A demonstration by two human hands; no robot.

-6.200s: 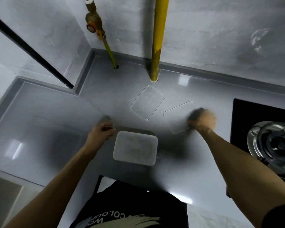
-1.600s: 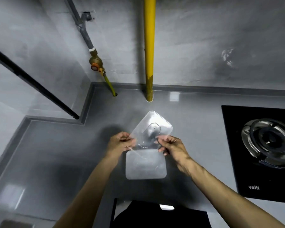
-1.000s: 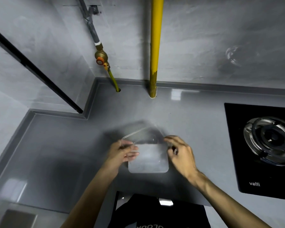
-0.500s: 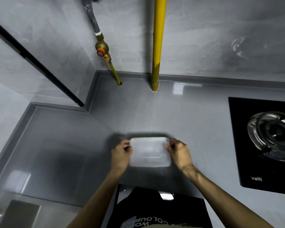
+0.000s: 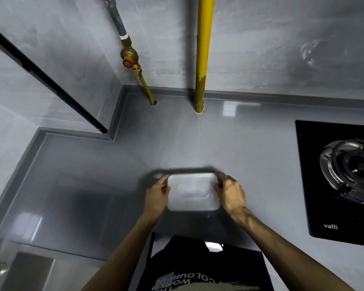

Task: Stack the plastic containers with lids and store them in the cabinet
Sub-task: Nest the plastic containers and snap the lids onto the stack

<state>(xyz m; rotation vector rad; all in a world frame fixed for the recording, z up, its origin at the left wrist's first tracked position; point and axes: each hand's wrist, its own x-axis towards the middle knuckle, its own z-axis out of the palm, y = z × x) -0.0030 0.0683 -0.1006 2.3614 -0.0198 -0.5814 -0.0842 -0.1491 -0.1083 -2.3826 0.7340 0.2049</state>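
Note:
A translucent plastic container with its clear lid on top (image 5: 192, 191) sits on the grey countertop (image 5: 240, 154) just in front of me. My left hand (image 5: 157, 193) grips its left side, fingers curled onto the lid edge. At the right side, my right hand (image 5: 229, 191) presses on the lid edge and wall. No loose lids lie on the counter.
A black gas hob (image 5: 340, 181) with a steel burner fills the right. A yellow pipe (image 5: 203, 53) and a gas valve with a yellow hose (image 5: 130, 57) come down at the back wall. The counter steps in at the left around a black-edged glass panel (image 5: 44, 78).
The clear lids, held tilted above the container 1.6 s ago, now lie flat on it. Both hands have shifted to its two sides.

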